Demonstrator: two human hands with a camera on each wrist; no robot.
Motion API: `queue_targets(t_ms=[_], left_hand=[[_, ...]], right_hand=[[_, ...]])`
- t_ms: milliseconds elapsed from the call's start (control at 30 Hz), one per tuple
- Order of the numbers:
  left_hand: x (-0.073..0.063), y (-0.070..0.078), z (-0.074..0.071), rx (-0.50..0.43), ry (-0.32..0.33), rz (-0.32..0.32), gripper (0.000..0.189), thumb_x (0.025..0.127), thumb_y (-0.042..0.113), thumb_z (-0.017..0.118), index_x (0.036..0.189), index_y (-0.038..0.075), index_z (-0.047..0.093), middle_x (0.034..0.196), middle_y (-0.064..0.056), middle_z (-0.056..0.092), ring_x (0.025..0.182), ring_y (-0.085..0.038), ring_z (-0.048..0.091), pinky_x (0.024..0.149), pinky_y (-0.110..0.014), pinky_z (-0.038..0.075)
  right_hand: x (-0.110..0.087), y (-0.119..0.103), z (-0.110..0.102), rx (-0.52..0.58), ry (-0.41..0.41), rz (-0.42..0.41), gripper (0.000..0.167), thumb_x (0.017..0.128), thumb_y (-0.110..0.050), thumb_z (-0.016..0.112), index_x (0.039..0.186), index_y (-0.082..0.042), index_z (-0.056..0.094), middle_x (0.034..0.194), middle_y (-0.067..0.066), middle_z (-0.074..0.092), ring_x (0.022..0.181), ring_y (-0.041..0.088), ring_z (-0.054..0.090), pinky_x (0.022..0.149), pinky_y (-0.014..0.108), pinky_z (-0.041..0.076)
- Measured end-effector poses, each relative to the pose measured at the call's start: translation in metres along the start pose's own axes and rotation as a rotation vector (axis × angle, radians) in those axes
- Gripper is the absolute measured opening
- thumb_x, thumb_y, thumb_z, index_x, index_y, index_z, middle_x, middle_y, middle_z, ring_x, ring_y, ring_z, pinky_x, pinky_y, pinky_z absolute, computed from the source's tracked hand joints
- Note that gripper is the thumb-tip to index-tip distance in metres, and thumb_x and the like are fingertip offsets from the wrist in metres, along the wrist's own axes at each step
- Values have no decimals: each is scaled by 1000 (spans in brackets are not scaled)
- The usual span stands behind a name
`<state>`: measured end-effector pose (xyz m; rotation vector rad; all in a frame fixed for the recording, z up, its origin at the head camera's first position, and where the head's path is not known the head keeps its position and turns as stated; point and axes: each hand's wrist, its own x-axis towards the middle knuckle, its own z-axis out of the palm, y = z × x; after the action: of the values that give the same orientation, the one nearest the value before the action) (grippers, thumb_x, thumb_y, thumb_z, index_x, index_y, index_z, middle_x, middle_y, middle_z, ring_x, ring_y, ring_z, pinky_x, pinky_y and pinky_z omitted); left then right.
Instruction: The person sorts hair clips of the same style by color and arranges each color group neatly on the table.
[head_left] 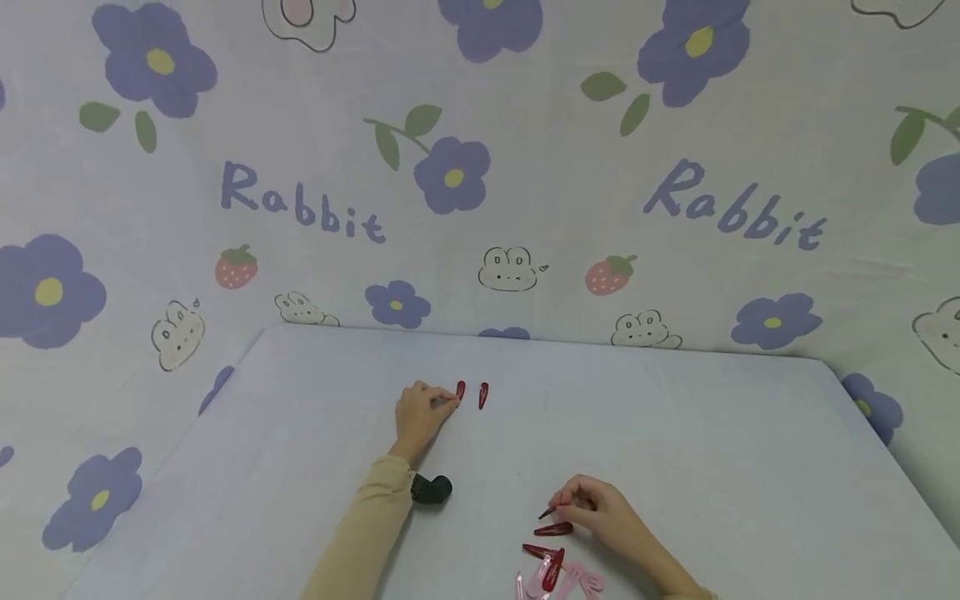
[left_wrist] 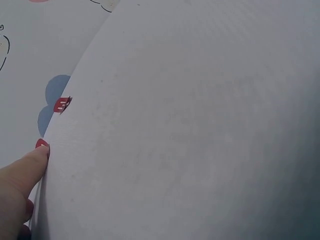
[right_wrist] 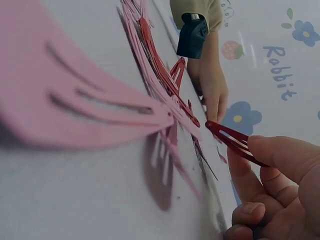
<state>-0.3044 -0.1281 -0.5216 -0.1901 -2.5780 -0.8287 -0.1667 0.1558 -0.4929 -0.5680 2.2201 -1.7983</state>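
Note:
At the far middle of the table, my left hand has its thumb and index finger together at the lower end of a red hair clip. A second red hair clip lies just to its right, roughly parallel. In the left wrist view, a fingertip covers part of the nearer clip. Nearer the front, my right hand pinches another red hair clip between thumb and index finger, its narrow end pointing away from the fingers. Below that hand, a red clip lies on the table.
A loose pile of red and pink hair clips lies at the front edge of the head view. One pink clip looms large in the right wrist view. A patterned cloth hangs behind the white table.

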Motion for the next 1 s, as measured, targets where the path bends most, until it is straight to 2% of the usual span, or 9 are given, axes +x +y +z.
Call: queue_targets(t_ms=[67,200,367,467,600,733,833,1000], left_hand=[[1,1,0,4,1,6,16,73,30,73,76,15,71,77,-5,52,68,-22,46,61,-36,35],[3,2,-2,7,8,20,16,73,29,73,75,14,71,77,-6,52,68,-23,47,61,-37,35],[2,3,-4,-6,7,23,15,73,28,73,77,13,71,78,-7,53,68,-24,46,62,-37,35],[0,4,-5,-12,2,23,14,73,28,73,77,14,72,77,-6,53,67,-23,46,60,-36,35],[-2,4,-4,-10,-1,21,14,73,28,73,77,15,72,77,-6,53,67,-22,46,59,-35,34],[-2,4,-4,-5,0,15,14,73,29,73,77,15,71,77,-5,53,67,-22,46,59,-35,34],[-2,4,-3,-6,-9,9,15,74,29,72,78,15,71,78,-6,53,68,-22,46,60,-36,34],[-2,5,-5,-7,-25,0,16,75,30,72,79,15,71,79,-6,53,69,-22,46,61,-36,34]], right_hand=[[1,0,-1,-3,-10,-6,12,86,-8,59,85,3,54,85,12,61,61,5,47,52,20,37],[3,0,-5,-51,9,-20,12,88,-7,56,88,5,55,76,10,60,53,3,39,45,19,32],[5,2,-7,-88,11,-18,12,88,-6,54,90,5,58,73,6,58,52,4,38,45,20,33],[5,2,-7,-119,12,-15,11,89,-8,54,86,1,59,67,1,52,51,4,38,45,20,32],[12,0,-8,-201,13,-65,9,89,-10,54,81,-5,54,60,-1,48,49,3,35,45,20,30],[22,-10,-10,-310,-1,-119,11,89,-7,53,79,-7,49,63,1,55,52,5,39,48,22,32],[33,-14,-13,-357,-27,-91,11,88,-5,54,78,-6,49,63,-1,58,54,6,41,51,22,32],[55,-13,-20,-361,-75,24,9,84,-3,60,80,-1,52,62,0,55,53,8,39,48,22,31]])
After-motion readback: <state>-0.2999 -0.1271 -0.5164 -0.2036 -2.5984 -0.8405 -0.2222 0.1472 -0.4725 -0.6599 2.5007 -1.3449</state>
